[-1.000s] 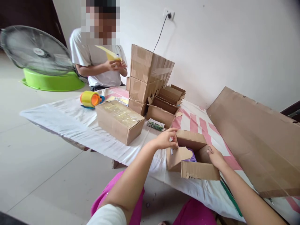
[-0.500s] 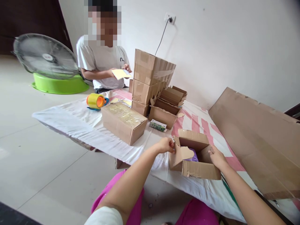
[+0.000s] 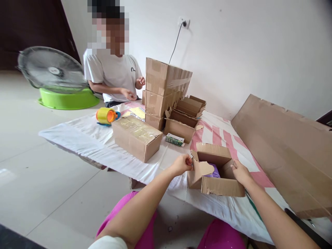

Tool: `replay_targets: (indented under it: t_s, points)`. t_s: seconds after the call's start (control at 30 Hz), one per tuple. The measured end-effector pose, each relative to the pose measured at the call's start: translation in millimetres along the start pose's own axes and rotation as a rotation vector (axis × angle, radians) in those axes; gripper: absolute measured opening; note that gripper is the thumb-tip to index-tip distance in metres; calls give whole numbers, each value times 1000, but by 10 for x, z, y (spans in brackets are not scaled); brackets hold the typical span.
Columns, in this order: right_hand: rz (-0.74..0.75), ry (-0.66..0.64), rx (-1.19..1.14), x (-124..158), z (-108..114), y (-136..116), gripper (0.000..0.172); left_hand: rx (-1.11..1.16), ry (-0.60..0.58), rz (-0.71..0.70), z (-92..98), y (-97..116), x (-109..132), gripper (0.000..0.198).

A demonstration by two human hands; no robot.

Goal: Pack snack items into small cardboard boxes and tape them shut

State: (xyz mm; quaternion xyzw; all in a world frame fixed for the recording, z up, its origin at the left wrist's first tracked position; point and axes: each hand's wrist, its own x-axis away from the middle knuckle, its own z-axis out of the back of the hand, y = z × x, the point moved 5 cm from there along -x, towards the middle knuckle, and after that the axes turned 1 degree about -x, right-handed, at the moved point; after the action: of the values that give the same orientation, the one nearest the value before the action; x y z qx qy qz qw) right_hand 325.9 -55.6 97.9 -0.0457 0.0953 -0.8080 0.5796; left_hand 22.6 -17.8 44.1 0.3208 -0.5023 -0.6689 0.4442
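Note:
An open cardboard box [image 3: 223, 186] with its flaps spread stands at the table's near edge. Inside it, partly under the left flap, lies a purple item [image 3: 213, 171]. My left hand [image 3: 183, 164] is closed at the box's left side, fingers pinched on the cardboard edge. On the opposite side my right hand [image 3: 239, 170] grips the right wall, thumb and fingers around its edge. A small green and white carton [image 3: 174, 139] lies beyond the box, beside another open cardboard box [image 3: 181, 128].
A taped box [image 3: 137, 138] sits left of centre, a yellow tape dispenser [image 3: 105, 116] behind it. Stacked boxes [image 3: 158, 77] rise at the back. A person [image 3: 114, 74] sits across the table. Large cardboard [image 3: 282, 152] leans at right; a fan [image 3: 53, 71] stands left.
The person across the table has put down the yellow sheet, and their hands are now apart and free of it. My hands remain at the box; the view has shifted slightly.

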Motion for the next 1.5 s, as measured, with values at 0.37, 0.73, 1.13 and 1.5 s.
replay_targets:
  t_s: [0.37,0.73,1.13,1.5]
  points:
    - [13,40,-32,7,9,11,42,-96,5,62,20,-10,-43,8]
    - [46,371,-83,236,359,-221,49,134,254,-96,678,279,54,8]
    - [818,515,-552,1797,776,-1265,5,-230,43,-824,-108,1425,887,10]
    - [-454,457,-156,1551,325,1954,33,-336,536,-796,95,1260,710,5]
